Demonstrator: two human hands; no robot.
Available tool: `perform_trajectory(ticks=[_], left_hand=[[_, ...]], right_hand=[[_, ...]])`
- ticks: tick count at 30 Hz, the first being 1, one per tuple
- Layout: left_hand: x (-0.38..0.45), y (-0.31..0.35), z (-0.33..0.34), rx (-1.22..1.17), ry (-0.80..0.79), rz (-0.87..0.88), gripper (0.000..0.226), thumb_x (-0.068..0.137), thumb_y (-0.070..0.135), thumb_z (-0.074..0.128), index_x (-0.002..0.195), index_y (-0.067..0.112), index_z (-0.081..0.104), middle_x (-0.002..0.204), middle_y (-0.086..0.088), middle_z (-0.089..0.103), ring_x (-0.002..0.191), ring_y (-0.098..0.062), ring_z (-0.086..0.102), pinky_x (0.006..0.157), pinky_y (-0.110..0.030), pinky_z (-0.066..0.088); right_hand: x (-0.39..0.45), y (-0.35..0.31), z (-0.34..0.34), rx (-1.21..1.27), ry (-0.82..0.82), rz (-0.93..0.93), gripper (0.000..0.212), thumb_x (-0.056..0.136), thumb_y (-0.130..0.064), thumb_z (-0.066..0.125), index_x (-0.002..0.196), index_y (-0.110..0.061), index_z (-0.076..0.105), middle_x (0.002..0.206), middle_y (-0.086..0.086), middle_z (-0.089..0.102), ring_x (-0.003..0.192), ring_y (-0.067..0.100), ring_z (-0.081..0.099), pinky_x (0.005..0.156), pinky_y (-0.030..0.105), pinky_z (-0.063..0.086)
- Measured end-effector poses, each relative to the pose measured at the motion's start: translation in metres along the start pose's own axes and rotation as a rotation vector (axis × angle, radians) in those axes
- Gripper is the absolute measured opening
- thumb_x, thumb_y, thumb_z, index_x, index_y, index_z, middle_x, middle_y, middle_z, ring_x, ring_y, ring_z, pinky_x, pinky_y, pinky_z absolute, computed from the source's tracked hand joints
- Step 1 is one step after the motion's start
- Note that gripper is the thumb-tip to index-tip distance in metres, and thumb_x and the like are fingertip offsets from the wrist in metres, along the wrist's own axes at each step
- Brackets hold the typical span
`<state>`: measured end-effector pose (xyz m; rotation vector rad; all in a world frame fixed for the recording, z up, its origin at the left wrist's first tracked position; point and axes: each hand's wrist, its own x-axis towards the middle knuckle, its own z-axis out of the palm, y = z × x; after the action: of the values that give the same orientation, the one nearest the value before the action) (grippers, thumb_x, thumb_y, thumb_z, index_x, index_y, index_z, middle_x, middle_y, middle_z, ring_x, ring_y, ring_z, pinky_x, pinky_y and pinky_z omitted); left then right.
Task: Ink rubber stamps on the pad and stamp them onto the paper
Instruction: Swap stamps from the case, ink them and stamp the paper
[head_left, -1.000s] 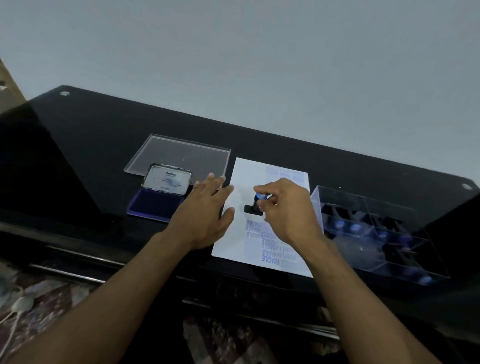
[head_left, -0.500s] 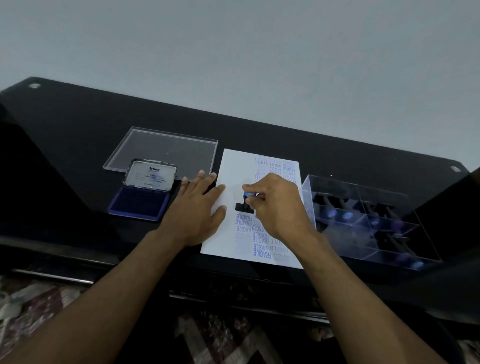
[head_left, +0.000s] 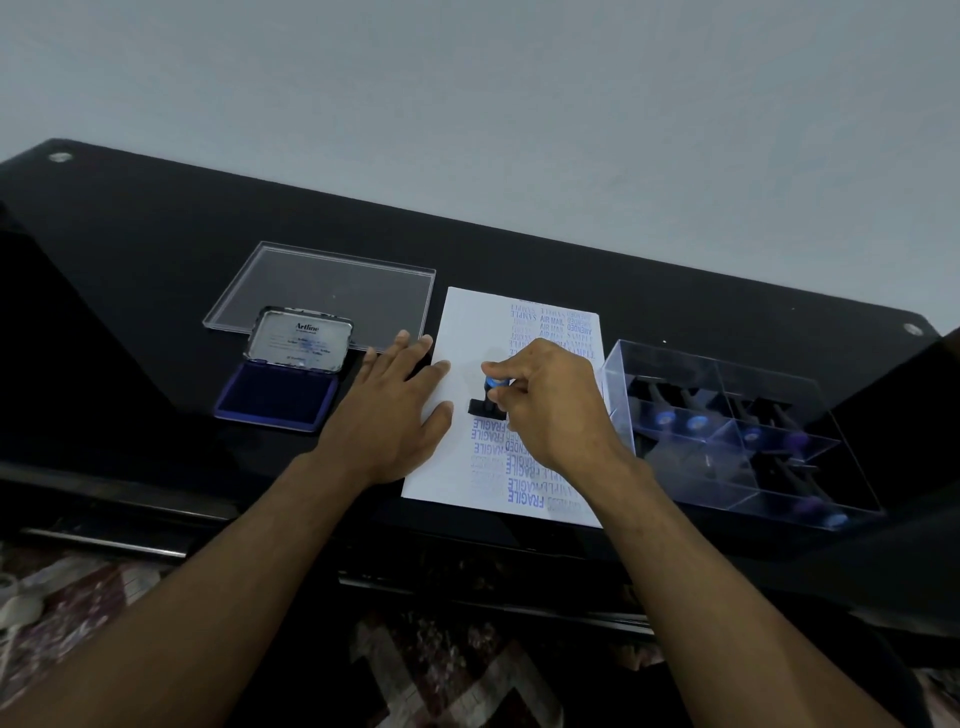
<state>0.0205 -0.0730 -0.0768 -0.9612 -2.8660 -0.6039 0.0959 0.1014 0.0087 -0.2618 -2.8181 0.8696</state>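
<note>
A: Head view. What differs from half a second ago?

B: Very little. Your right hand (head_left: 550, 410) still pinches the stamp (head_left: 488, 397) on the paper (head_left: 462, 332), and your left hand (head_left: 387, 410) stays flat, fingers straight, pressing the sheet's left edge with the fingertips partly on the black table (head_left: 156, 234). The stamp sits at the same spot on the sheet. Everything else lies slightly lower in frame, so the camera has tipped a little.

A: How does the stamp stand?

B: Upright, blue knob at the top under your thumb and fingers, black base down on the paper. The base's long axis runs left to right across the sheet, just above the top row of prints.

A: Any writing you can read?

B: On the paper, blue prints: "FRAGILE" many times near you, "AIR MAIL", "AMENDED" and "SAMPLE" farther up. Some are inverted or faint. The open lid of the ink pad (head_left: 275, 400) reads "Artline"; its small print is too fine to tell.

A: And around it?

B: The ink pad lies left of your left hand, apart from the paper, with a clear lid (head_left: 322, 286) behind it. A clear compartment box (head_left: 727, 415) holding more stamps stands just right of the sheet.
</note>
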Motion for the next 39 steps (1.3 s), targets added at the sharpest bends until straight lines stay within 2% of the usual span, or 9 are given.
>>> perform_trajectory(ticks=[10,13,17,21,27,30,32,35,39], left_hand=[[0.0002,-0.0019,0.002,0.005,0.006,0.006,0.064,0.095,0.051,0.033,0.151,0.02,0.042,0.166,-0.004,0.023,0.156,-0.024,0.007,0.125,-0.049,0.009],[0.0002,-0.0027,0.0026,0.011,0.009,0.009,0.065,0.095,0.052,0.032,0.151,0.021,0.042,0.166,-0.004,0.023,0.156,-0.024,0.008,0.125,-0.049,0.01],[0.0,-0.0024,0.0033,0.018,0.016,0.016,0.065,0.095,0.052,0.031,0.15,0.02,0.044,0.165,-0.004,0.024,0.156,-0.024,0.009,0.125,-0.049,0.01],[-0.0001,-0.0027,0.0038,0.018,0.024,0.02,0.066,0.095,0.054,0.029,0.15,0.02,0.045,0.165,-0.004,0.025,0.156,-0.024,0.009,0.125,-0.05,0.012],[-0.0002,-0.0031,0.0031,0.023,0.015,0.018,0.069,0.094,0.056,0.025,0.15,0.021,0.043,0.165,-0.004,0.024,0.156,-0.024,0.009,0.125,-0.05,0.012],[-0.0002,-0.0031,0.0032,0.018,0.013,0.015,0.07,0.093,0.057,0.024,0.15,0.021,0.043,0.166,-0.003,0.023,0.156,-0.023,0.008,0.125,-0.05,0.012],[-0.0005,-0.0028,0.0025,0.01,0.016,0.016,0.071,0.093,0.057,0.023,0.15,0.02,0.044,0.166,-0.004,0.023,0.156,-0.023,0.008,0.125,-0.051,0.012],[-0.0004,-0.0024,0.002,0.012,0.021,0.019,0.071,0.093,0.057,0.023,0.15,0.02,0.045,0.165,-0.004,0.024,0.156,-0.023,0.008,0.125,-0.051,0.013],[0.0001,-0.0034,0.0026,0.015,0.015,0.016,0.072,0.092,0.058,0.022,0.15,0.021,0.044,0.166,-0.003,0.023,0.156,-0.023,0.007,0.125,-0.05,0.011]], right_hand=[[0.0027,0.0023,0.0018,0.025,-0.009,0.009,0.025,0.087,-0.008,0.072,0.111,-0.014,0.075,0.11,0.001,0.069,0.088,0.017,0.068,0.086,0.032,0.058],[0.0036,0.0017,0.0006,0.002,-0.032,0.007,0.025,0.087,-0.008,0.072,0.111,-0.015,0.075,0.112,0.0,0.068,0.093,0.014,0.066,0.089,0.027,0.056],[0.0029,0.0019,-0.0017,0.01,-0.021,-0.004,0.022,0.089,-0.016,0.071,0.11,-0.017,0.075,0.11,-0.004,0.068,0.088,0.005,0.06,0.085,0.018,0.053],[0.0023,0.0027,0.0015,-0.02,0.014,-0.013,0.021,0.091,-0.021,0.07,0.11,-0.017,0.075,0.107,-0.004,0.068,0.084,0.001,0.054,0.069,-0.001,0.033],[0.0041,0.0027,0.0025,-0.015,0.026,-0.011,0.02,0.09,-0.019,0.07,0.109,-0.016,0.076,0.107,-0.002,0.07,0.091,0.009,0.062,0.081,0.013,0.045],[0.0051,0.0022,0.0014,0.017,0.012,0.011,0.019,0.089,-0.018,0.071,0.108,-0.016,0.076,0.107,-0.003,0.07,0.089,0.009,0.064,0.081,0.015,0.048],[0.0059,0.0021,0.0007,0.023,0.004,0.018,0.019,0.089,-0.018,0.071,0.107,-0.017,0.077,0.107,-0.003,0.07,0.088,0.009,0.064,0.08,0.014,0.048],[0.0069,0.0014,0.0,0.022,0.004,0.028,0.018,0.09,-0.016,0.071,0.106,-0.016,0.077,0.107,-0.003,0.071,0.083,0.004,0.06,0.071,0.003,0.039],[0.0067,0.0001,0.0009,0.019,-0.003,0.032,0.017,0.089,-0.015,0.071,0.106,-0.015,0.077,0.108,-0.002,0.07,0.084,0.006,0.062,0.071,0.005,0.04]])
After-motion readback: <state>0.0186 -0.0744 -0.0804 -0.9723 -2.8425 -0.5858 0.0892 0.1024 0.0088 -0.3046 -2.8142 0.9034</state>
